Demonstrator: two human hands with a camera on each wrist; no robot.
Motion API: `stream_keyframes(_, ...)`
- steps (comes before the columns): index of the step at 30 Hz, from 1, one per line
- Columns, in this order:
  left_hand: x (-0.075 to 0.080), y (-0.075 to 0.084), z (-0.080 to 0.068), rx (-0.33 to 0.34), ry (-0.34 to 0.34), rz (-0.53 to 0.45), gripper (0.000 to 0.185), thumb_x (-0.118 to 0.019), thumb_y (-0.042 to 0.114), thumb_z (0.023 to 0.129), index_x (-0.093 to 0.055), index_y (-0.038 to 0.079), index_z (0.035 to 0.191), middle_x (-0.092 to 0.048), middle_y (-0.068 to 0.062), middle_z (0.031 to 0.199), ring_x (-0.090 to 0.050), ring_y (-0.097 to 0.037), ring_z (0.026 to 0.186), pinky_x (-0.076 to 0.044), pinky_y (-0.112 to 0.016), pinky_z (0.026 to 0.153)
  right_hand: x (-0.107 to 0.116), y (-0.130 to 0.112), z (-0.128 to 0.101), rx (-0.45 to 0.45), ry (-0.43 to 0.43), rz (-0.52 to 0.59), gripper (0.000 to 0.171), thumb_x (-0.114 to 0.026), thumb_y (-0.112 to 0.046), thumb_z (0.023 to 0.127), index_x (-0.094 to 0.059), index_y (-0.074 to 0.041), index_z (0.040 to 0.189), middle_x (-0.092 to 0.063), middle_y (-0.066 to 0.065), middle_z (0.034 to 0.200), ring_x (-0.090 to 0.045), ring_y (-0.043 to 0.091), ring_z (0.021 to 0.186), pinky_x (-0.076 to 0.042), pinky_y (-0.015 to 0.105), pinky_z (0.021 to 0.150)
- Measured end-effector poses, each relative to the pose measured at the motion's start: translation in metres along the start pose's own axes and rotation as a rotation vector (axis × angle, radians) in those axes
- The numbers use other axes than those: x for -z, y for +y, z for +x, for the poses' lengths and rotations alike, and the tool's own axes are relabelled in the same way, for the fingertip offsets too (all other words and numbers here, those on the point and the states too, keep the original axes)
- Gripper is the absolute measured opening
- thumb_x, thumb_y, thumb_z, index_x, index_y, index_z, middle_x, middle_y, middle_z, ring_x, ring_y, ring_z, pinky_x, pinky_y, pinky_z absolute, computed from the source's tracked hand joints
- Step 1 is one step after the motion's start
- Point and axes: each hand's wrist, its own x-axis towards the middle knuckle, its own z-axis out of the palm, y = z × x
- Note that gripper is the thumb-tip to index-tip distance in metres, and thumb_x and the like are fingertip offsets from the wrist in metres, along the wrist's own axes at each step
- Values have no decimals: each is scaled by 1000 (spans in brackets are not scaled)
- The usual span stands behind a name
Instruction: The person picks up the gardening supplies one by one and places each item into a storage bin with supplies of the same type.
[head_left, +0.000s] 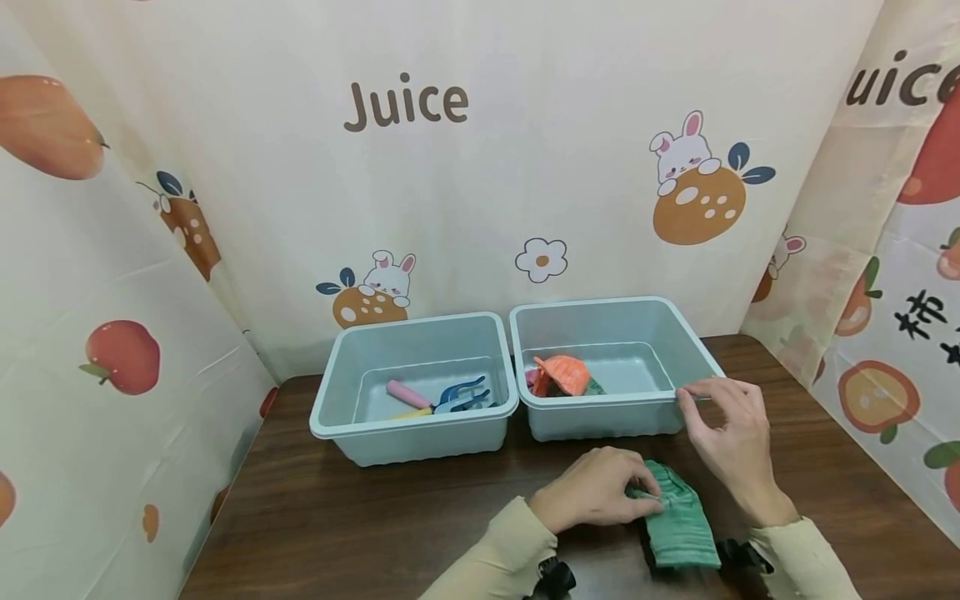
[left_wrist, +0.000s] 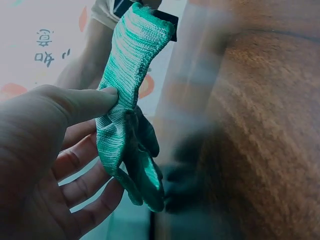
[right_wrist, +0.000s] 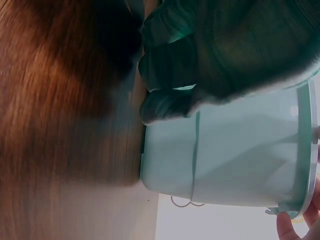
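Note:
A green knitted work glove (head_left: 678, 517) hangs over the table in front of the right bin, its cuff toward the person. My left hand (head_left: 596, 492) pinches it at the side, thumb on the knit and fingers behind, as the left wrist view of the glove (left_wrist: 132, 60) shows. My right hand (head_left: 731, 442) grips the front right rim of the right light blue bin (head_left: 600, 415) between thumb and fingers. In the right wrist view the glove (right_wrist: 250, 55) covers part of that bin (right_wrist: 240, 155), and fingertips (right_wrist: 286, 226) show at its rim.
Crumpled orange fabric (head_left: 566, 375) with pink and green bits lies inside the right bin. Close on its left stands a matching bin (head_left: 420, 442) holding small tools with pink (head_left: 407, 393), yellow and blue parts. A printed curtain (head_left: 487, 192) rises behind the brown table (head_left: 337, 517).

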Motion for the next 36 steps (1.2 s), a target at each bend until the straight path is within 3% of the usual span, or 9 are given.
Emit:
stream_keyframes(12,11,1,-2,-18,39,-44,16,-70,38,104,-81,28,111,-70,20,104,-55,16,87,-41,-1,76,-1,0,1,13,10,5,12,-80,-5,87,-79,2,96,-75,22,97,-54,30,101,-28,21,101)
stream_keyframes(23,20,4,-4,3,76,-127,20,-65,31,108,-79,21,119,-76,14,108,-55,14,83,-43,-2,74,-4,-1,2,60,80,31,11,-80,-3,84,-79,1,94,-75,20,92,-56,32,97,-29,20,102)
stream_keyframes(36,29,10,-5,-6,136,-131,20,-65,30,108,-76,19,120,-75,12,105,-57,16,87,-44,-1,79,-5,2,1,66,90,33,11,-80,-6,85,-79,1,94,-75,20,93,-57,34,97,-30,20,103)
